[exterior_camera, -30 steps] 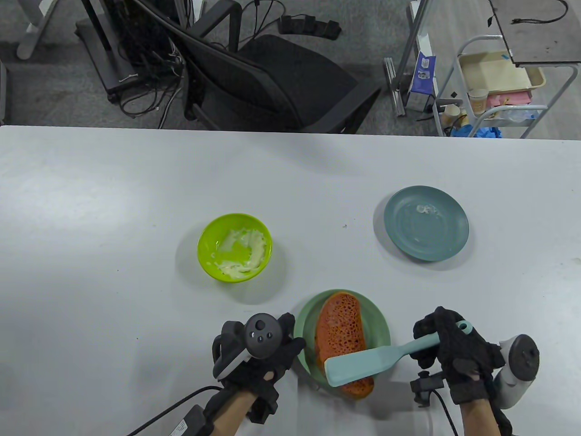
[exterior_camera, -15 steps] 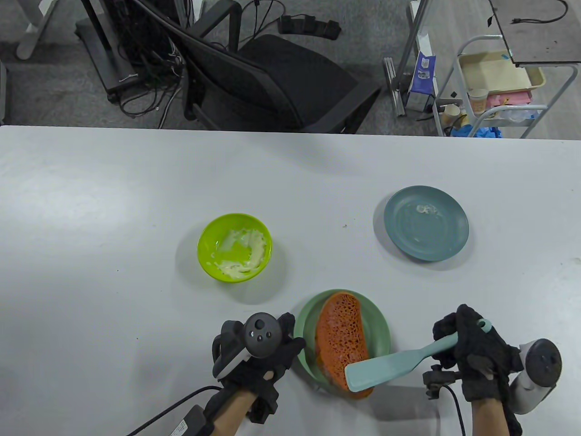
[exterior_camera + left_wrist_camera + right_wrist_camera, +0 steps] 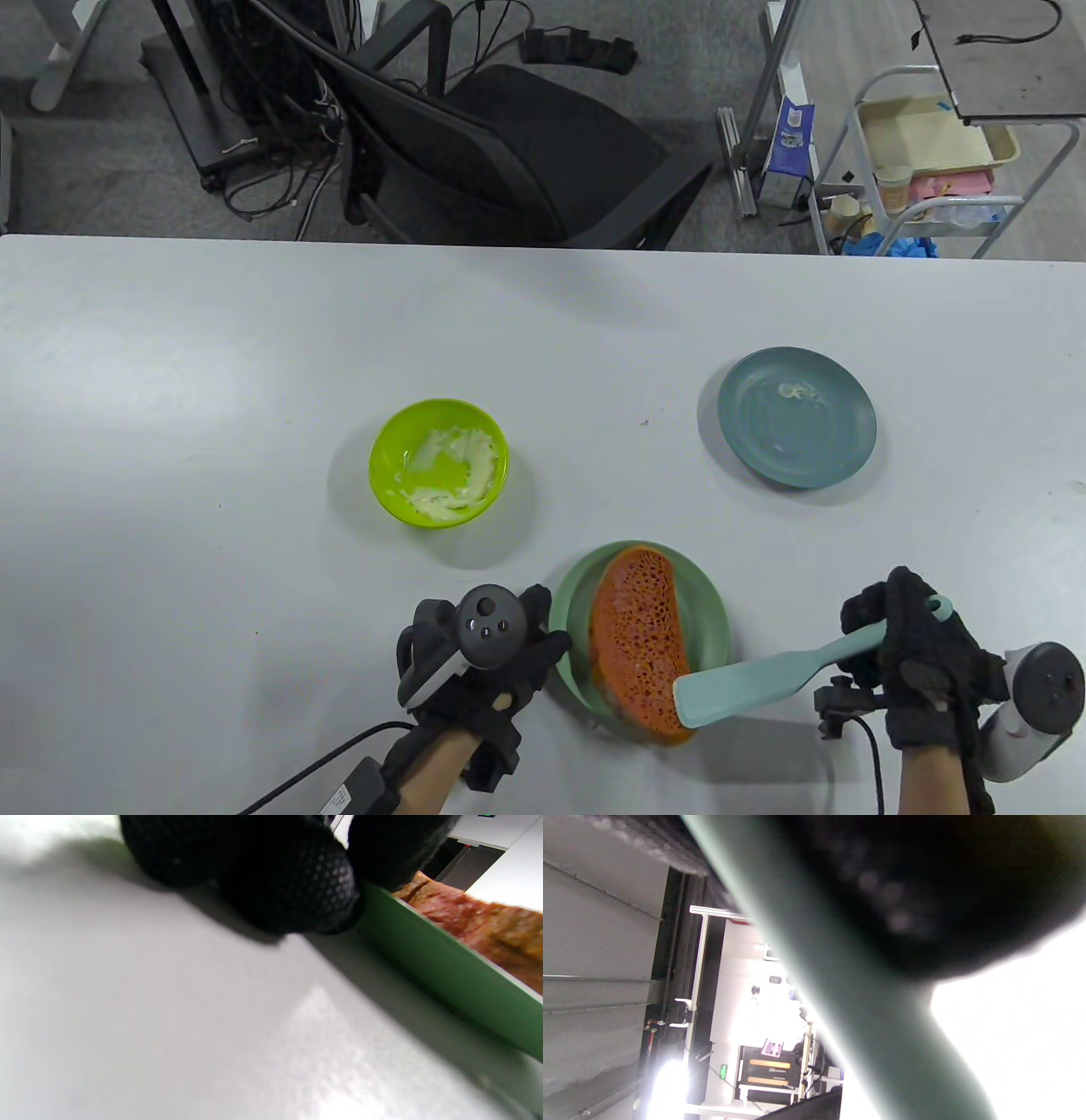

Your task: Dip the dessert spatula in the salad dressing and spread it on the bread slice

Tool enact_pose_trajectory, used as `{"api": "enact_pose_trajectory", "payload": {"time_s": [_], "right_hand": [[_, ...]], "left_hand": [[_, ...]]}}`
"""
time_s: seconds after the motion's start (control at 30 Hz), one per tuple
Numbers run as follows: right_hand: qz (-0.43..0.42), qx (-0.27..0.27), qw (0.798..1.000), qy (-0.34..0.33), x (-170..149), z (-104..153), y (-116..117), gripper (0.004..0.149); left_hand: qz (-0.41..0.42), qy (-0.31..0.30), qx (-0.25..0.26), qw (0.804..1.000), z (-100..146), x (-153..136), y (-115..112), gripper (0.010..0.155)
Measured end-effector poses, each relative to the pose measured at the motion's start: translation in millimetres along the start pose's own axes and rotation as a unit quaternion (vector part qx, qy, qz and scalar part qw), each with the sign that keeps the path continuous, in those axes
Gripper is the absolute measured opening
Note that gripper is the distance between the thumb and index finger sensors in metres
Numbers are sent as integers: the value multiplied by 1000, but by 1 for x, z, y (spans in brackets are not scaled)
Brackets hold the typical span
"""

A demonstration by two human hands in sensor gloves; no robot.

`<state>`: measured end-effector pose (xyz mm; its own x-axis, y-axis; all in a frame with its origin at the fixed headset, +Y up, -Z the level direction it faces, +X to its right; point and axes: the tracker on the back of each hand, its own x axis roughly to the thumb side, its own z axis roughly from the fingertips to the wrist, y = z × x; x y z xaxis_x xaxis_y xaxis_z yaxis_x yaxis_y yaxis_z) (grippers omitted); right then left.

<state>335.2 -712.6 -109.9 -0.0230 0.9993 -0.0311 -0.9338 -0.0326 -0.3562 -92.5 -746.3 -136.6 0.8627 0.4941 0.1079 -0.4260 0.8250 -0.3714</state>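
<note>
An orange, porous bread slice [image 3: 636,641] lies on a light green plate [image 3: 713,607] near the table's front edge. My right hand [image 3: 912,658] grips the handle of a pale teal dessert spatula [image 3: 747,686]; its blade lies over the slice's lower right end. In the right wrist view the handle [image 3: 835,984] crosses the frame beneath a dark fingertip [image 3: 925,878]. My left hand [image 3: 509,654] rests on the table against the plate's left rim; fingertips [image 3: 292,887] touch the green rim [image 3: 445,971] beside the bread [image 3: 488,925]. A lime green bowl [image 3: 386,441] holds white salad dressing [image 3: 458,475].
A blue-grey plate [image 3: 836,454] with a small white smear sits at the right middle of the table. Beyond the far edge stand a black office chair [image 3: 509,144] and a metal cart [image 3: 925,170]. Cables trail from both wrists.
My right hand has slid the spatula to the right across the bread's lower end, so more of the slice shows. The left hand, plate and bowl have not moved.
</note>
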Motion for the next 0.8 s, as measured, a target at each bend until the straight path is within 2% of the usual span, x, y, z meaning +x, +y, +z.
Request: {"api": "enact_pose_trajectory", "payload": {"time_s": [0.43,0.63,0.8], "right_hand": [[-13,72,997,26,-19,5,38,42],[-2,56,998,4,-14,7,39,36],[30,1,999,-43,0,7,25,37]], "left_hand": [[-2,0,1,1000,0,0,0,64],[1,0,-1,1000,0,0,0,64],[2,0,-2,1000,0,0,-1,64]]}}
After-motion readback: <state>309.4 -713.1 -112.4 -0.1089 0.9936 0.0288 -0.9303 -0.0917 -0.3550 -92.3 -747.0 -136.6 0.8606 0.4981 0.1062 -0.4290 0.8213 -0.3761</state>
